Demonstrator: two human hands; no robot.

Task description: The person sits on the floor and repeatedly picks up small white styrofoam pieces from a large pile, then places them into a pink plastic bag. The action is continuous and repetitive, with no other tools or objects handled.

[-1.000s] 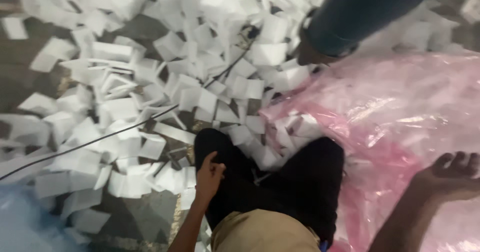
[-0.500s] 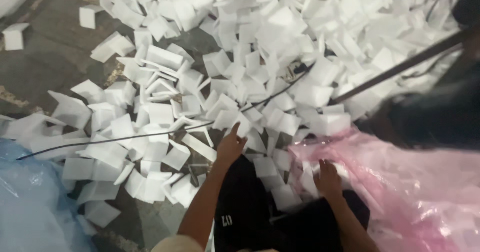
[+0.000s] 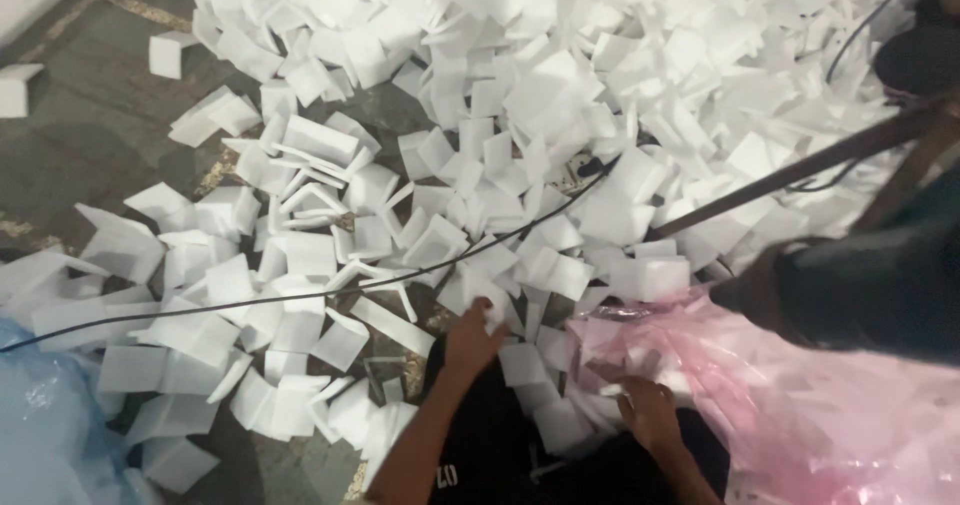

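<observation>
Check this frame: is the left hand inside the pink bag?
No. The left hand rests on white foam pieces on the floor, apart from the pink bag.

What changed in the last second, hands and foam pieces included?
The left hand reached forward from the dark lap onto the white foam pieces. The right hand came in off the pink plastic bag to the bag's edge, palm down. The foam pile, black cable and blue bag lie as before.
</observation>
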